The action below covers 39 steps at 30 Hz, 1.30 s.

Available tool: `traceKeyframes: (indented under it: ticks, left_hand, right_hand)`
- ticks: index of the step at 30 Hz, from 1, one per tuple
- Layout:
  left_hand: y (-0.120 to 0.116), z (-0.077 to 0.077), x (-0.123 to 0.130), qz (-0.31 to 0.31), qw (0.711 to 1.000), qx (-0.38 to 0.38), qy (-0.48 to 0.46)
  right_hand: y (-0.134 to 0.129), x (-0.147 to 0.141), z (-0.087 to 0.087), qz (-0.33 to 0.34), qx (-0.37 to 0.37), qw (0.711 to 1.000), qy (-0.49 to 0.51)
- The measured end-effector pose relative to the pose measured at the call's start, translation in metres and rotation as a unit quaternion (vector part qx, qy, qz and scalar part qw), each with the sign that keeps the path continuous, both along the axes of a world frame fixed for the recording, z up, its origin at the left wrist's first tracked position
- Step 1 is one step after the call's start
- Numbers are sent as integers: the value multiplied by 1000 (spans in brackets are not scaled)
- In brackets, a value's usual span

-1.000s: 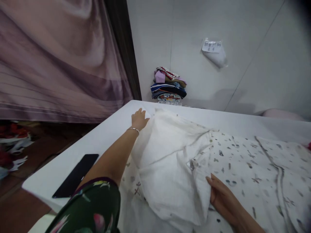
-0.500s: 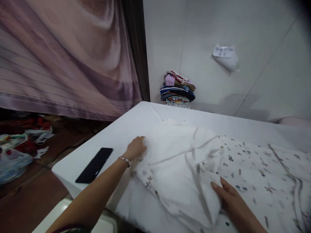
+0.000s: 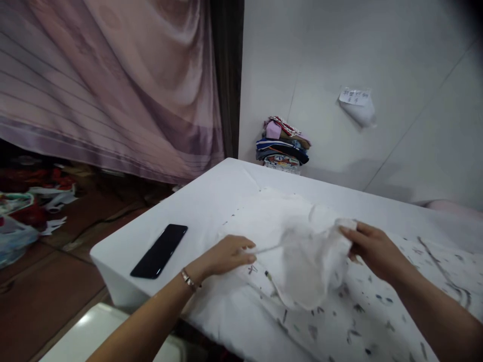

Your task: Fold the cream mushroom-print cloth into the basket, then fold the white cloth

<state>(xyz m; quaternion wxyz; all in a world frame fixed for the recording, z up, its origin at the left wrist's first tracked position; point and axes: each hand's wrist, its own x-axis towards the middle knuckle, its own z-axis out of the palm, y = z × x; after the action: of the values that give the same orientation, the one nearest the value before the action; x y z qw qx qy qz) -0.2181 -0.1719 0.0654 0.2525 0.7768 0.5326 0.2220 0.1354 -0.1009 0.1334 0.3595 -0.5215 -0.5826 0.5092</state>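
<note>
Dim, flat light; motion blur; dark upper-right corner.

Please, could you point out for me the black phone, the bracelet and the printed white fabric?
Black phone (image 3: 159, 251): head view, middle of its upper face.
Bracelet (image 3: 188, 280): head view, middle of the visible band.
Printed white fabric (image 3: 381, 322): head view, flat patterned part.

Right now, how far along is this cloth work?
Looks done: the patterned cloth lies spread across the table. In hand: the right hand lifts a bunched white cloth; the left hand is at or near its edge. Seemingly left: that white cloth is raised and rumpled, not yet flat.
</note>
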Motion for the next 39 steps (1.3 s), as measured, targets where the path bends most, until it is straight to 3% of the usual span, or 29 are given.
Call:
traceKeyframes:
  ticks: [3, 6, 8, 11, 15, 19, 24, 32, 39]
  left_hand:
    - [-12, 1, -1, -30, 998, -50, 20]
    - [-20, -3, -15, 12, 1000, -23, 15]
    - [-26, -6, -27, 47, 999, -15, -23]
    - [-37, -12, -46, 96, 986, -36, -128]
    - [-45, -26, -65, 207, 956, -35, -202]
    - [-39, -42, -71, 353, 927, -12, -125]
    - [-35, -49, -72, 385, 922, -18, -27]
    - [-37, -50, -73, 368, 929, -31, 11]
    - [-39, -43, -69, 374, 927, -20, 6]
  right_hand:
    - [49, -45, 23, 5, -18, 994, 108]
    - [108, -90, 37, 12, -32, 990, 136]
    - [147, -118, 37, 17, -33, 992, 118]
    - [195, -159, 21, -5, -46, 998, 39]
    - [234, -200, -24, -48, -72, 995, -40]
    - [253, -222, -68, -59, -95, 989, -97]
    - [267, -235, -99, -24, -84, 986, -143]
    - [271, -235, -103, 38, -18, 977, -208]
    - [280, -239, -109, 84, 145, 921, -352]
